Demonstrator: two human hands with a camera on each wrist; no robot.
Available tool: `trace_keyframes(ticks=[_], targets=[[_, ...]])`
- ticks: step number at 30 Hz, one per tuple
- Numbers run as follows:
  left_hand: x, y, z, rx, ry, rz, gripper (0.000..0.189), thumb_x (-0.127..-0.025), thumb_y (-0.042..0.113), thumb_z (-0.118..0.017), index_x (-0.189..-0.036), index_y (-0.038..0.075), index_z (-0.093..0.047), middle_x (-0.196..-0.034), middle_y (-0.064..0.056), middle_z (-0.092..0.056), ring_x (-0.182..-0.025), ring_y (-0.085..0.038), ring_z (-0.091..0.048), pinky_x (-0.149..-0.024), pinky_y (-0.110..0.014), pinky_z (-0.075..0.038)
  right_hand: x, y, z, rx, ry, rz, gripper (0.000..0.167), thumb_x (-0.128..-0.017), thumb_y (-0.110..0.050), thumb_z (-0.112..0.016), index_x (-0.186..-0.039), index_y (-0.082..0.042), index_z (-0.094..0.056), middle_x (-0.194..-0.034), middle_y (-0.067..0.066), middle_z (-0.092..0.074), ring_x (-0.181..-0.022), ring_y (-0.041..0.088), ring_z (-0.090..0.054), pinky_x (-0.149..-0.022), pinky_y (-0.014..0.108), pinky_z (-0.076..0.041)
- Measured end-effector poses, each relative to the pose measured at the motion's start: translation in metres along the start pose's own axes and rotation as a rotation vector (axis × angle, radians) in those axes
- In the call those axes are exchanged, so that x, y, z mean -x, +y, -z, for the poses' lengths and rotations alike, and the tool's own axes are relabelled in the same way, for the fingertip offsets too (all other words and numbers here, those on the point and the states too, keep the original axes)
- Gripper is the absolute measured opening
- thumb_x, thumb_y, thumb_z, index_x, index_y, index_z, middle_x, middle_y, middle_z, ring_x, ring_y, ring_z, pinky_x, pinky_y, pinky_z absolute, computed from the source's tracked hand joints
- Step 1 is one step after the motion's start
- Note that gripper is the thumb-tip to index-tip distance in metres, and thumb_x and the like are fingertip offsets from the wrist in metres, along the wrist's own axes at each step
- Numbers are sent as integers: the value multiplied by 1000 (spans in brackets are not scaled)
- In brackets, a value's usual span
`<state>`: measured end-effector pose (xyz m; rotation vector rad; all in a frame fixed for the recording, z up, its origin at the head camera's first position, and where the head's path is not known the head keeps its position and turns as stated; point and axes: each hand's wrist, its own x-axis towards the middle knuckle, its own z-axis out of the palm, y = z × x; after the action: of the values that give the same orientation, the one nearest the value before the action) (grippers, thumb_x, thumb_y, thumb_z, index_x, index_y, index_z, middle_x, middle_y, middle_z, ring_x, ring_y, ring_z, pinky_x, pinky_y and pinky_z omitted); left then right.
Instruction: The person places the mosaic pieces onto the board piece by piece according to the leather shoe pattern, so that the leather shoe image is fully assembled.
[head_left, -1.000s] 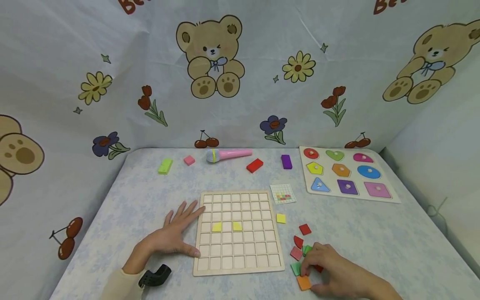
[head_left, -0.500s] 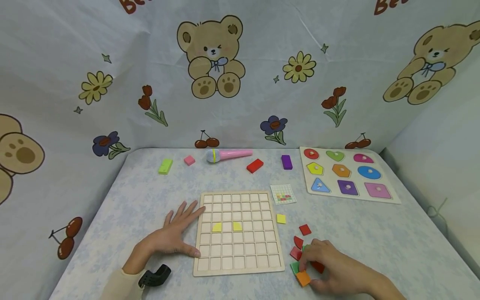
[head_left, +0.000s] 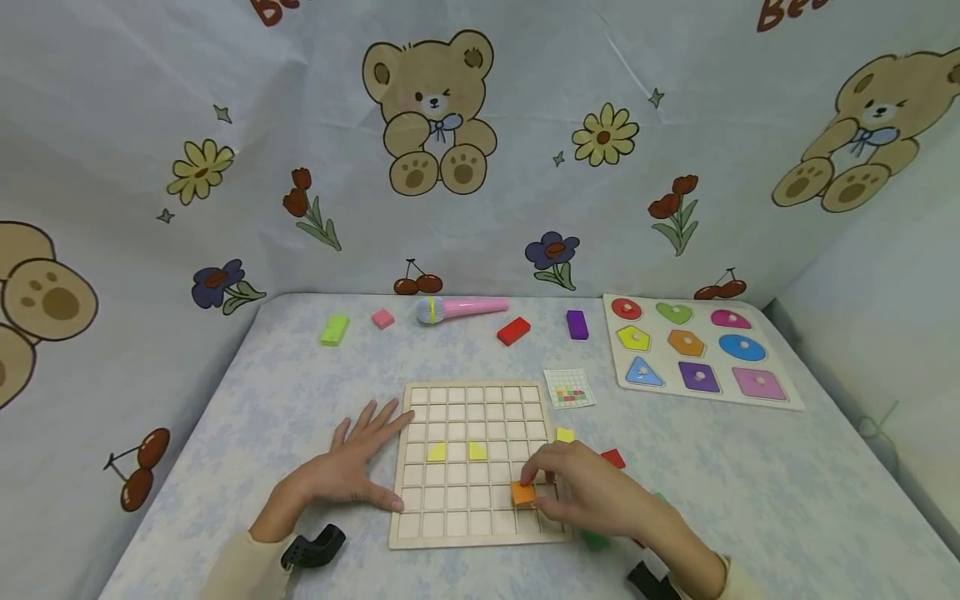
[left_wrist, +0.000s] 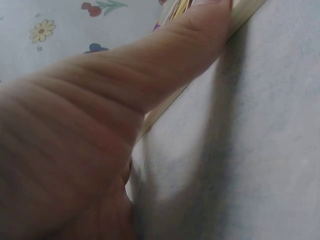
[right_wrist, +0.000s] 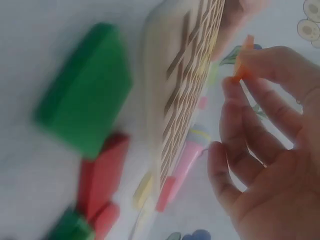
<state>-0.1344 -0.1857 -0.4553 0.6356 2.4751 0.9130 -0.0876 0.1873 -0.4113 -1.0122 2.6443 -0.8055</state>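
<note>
A wooden grid board [head_left: 442, 542] lies on the table with two yellow tiles [head_left: 477, 451] in its cells. My left hand [head_left: 351, 467] rests at the board's left edge, fingers spread, fingertips and thumb touching the frame. Over the lower right cells, my right hand [head_left: 592, 492] pinches an orange square tile [head_left: 523, 495] between thumb and fingers. The right wrist view shows the same orange tile [right_wrist: 243, 60] at the fingertips, with the other fingers loosely bent. Under the right hand, a green tile [head_left: 595, 540] shows partly, and several loose tiles are hidden there.
A small pattern card [head_left: 570, 388] and a yellow tile [head_left: 565, 435] lie right of the board. Behind are a pink toy microphone [head_left: 461, 309], a red block [head_left: 513, 332], a purple block [head_left: 577, 325], a green block [head_left: 334, 330] and a shape puzzle board [head_left: 701, 354].
My right hand has picked up the orange tile from the loose pieces and carried it left and up over the grid board. The left hand stays at the board's edge.
</note>
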Motion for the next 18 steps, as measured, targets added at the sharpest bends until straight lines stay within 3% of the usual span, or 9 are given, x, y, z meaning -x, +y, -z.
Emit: trace_keyframes(ticks=[10, 18], targets=[[-3, 0, 0, -19, -13, 9, 123, -67, 54, -88, -162, 21, -18, -169, -14, 4, -152, -44, 18, -112, -71, 14, -25, -7, -9, -31, 6, -9, 14, -89, -15, -75, -101, -20, -70, -95, -12, -67, -80, 8, -57, -72, 21, -48], [-3, -1, -1, -24, -12, 26, 122, -68, 55, -88, -162, 23, -18, -170, -12, 4, -153, -42, 18, -113, -70, 14, -63, -28, -22, 37, -29, 8, 14, -86, -13, -72, -98, -18, -74, -95, -9, -70, -68, 3, -53, -65, 18, -46]])
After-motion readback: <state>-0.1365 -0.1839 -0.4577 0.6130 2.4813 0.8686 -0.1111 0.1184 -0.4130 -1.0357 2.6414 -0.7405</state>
